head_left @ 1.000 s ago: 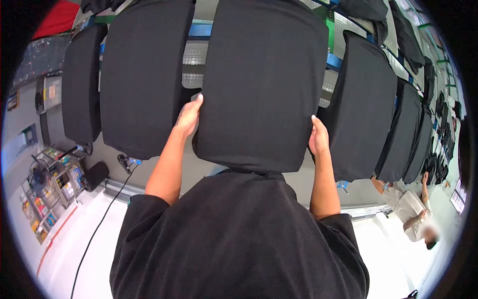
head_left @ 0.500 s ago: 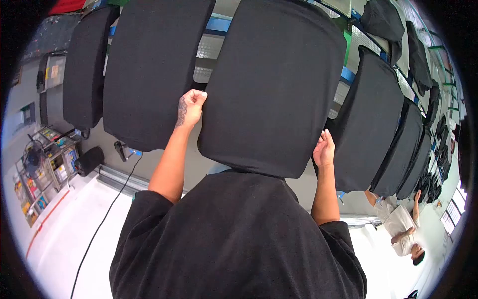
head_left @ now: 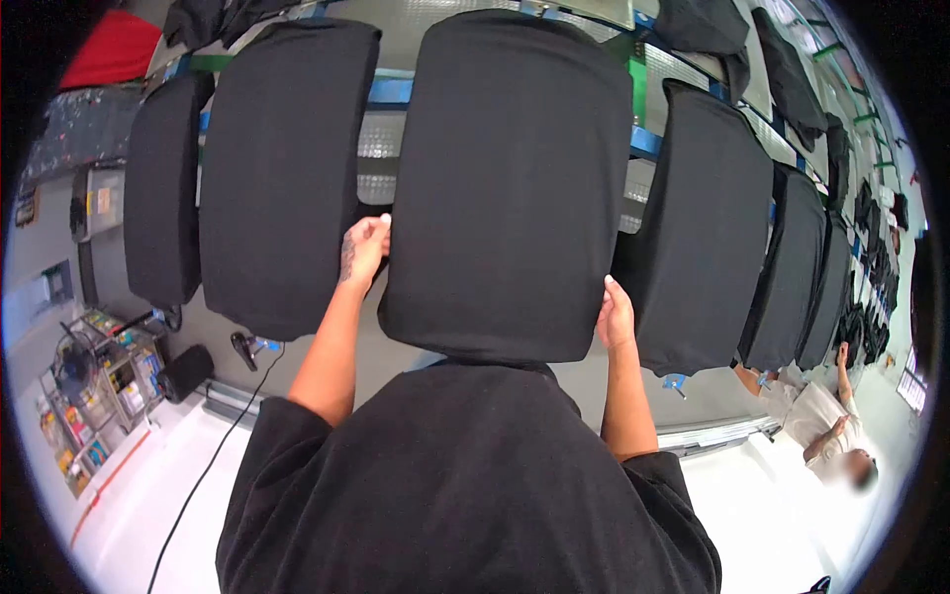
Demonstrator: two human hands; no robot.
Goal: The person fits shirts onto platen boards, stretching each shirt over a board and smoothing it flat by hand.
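Observation:
Black cloth, which looks like a T-shirt (head_left: 505, 188), is stretched smooth over a flat, rounded board directly before me. At its left edge my left hand (head_left: 367, 249) is closed in a pinch on the cloth. Lower down on the opposite edge, my right hand (head_left: 616, 315) is closed, thumb on the cloth's side and fingers curled partly out of sight. The board beneath the cloth is hidden. A second black-covered board (head_left: 282, 188) stands to the left, and another (head_left: 708, 228) to the right.
More black-covered boards (head_left: 163, 198) line both sides. Blue metal arms (head_left: 391, 91) run behind them. A cart with supplies (head_left: 109, 381) and a black cable (head_left: 213, 460) are at lower left. Another person (head_left: 826, 426) is at the far right.
The view has shifted, so the boards appear slightly further left and lower. Both hands stay at the edges of the same black T-shirt.

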